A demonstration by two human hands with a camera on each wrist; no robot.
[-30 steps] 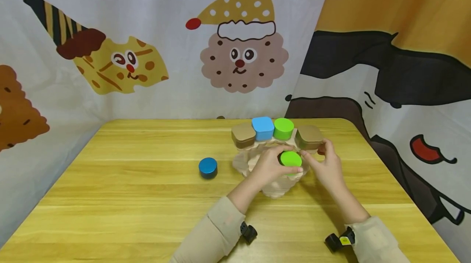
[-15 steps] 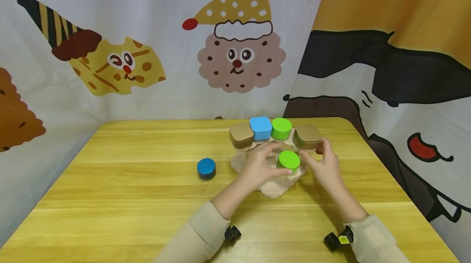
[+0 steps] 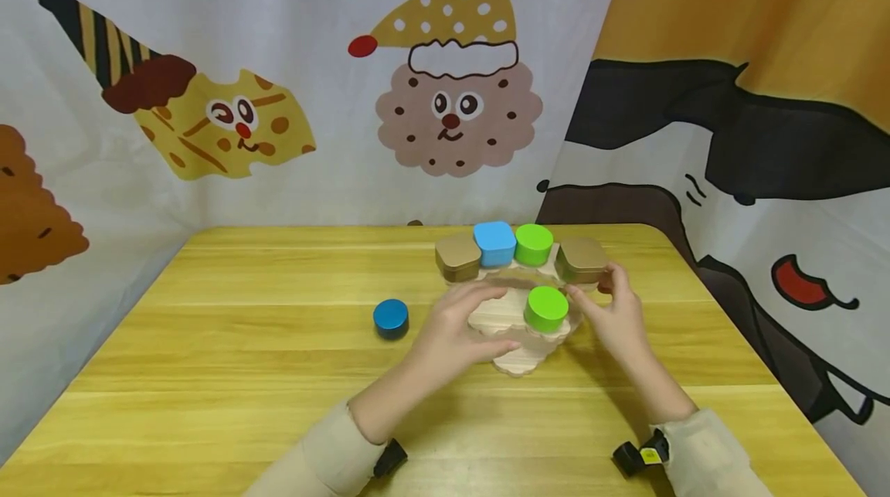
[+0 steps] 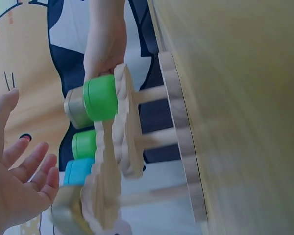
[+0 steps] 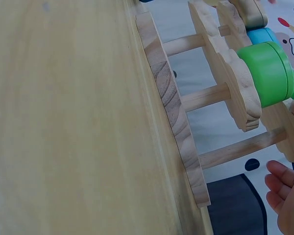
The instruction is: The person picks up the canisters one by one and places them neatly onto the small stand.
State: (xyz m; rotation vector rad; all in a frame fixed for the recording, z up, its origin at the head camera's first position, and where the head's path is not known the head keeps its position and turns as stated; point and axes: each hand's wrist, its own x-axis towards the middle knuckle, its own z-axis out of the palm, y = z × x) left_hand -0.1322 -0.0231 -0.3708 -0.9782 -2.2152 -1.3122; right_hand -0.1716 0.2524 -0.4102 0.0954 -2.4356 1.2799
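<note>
A tiered wooden stand (image 3: 518, 358) with scalloped shelves is on the table. On its lower front shelf sits a round green tin (image 3: 545, 309). The back shelf bears a gold tin (image 3: 457, 257), a light blue tin (image 3: 494, 243), another green tin (image 3: 534, 244) and a second gold tin (image 3: 582, 260). My left hand (image 3: 448, 335) is just left of the front shelf, fingers and thumb spread with nothing between them; the left wrist view shows its fingers (image 4: 34, 169) apart from the tins. My right hand (image 3: 615, 319) holds the back shelf's right end, its fingertips partly hidden.
A round dark blue tin (image 3: 391, 319) stands on the wooden table (image 3: 229, 373), left of the stand. Behind the table hangs a curtain (image 3: 278, 195) with cartoon prints. In both wrist views, wooden posts (image 5: 206, 98) join the base (image 5: 174, 112) to the shelves.
My left hand has let go of the green tin on the front shelf and drawn back to the left. The tin stays on the shelf; my right hand keeps its place.
</note>
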